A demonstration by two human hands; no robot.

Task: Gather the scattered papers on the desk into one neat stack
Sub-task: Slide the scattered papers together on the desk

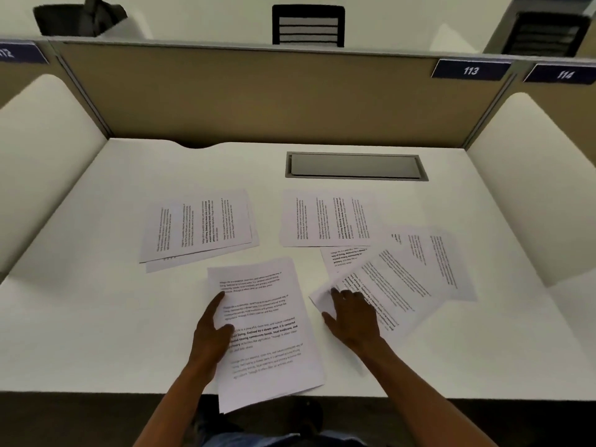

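The white desk (96,317) is filling most of the frame, with printed sheets lying in four groups. At lower centre a small stack (267,333) is sitting slightly tilted, its bottom corner hanging over the desk's near edge. The left hand (211,333) is resting on the stack's left edge, thumb lying flat on the top page and fingers spread loosely; whether any fingers are curling under the sheets is hidden. Right of centre, the right hand (353,314) is pressing flat, fingers apart, on the near end of a fanned spread of papers (396,282), whose corner is lifting a little by the fingertips. How many sheets are in that fan is hard to count, since they are overlapping. Above it a landscape pair (325,219) is lying, and at centre left another overlapping pair (196,227). The print is too blurred to read. A grey cable hatch (354,166) is sitting in the desk near the tan partition (258,98), which is bearing a label 113 (471,71)
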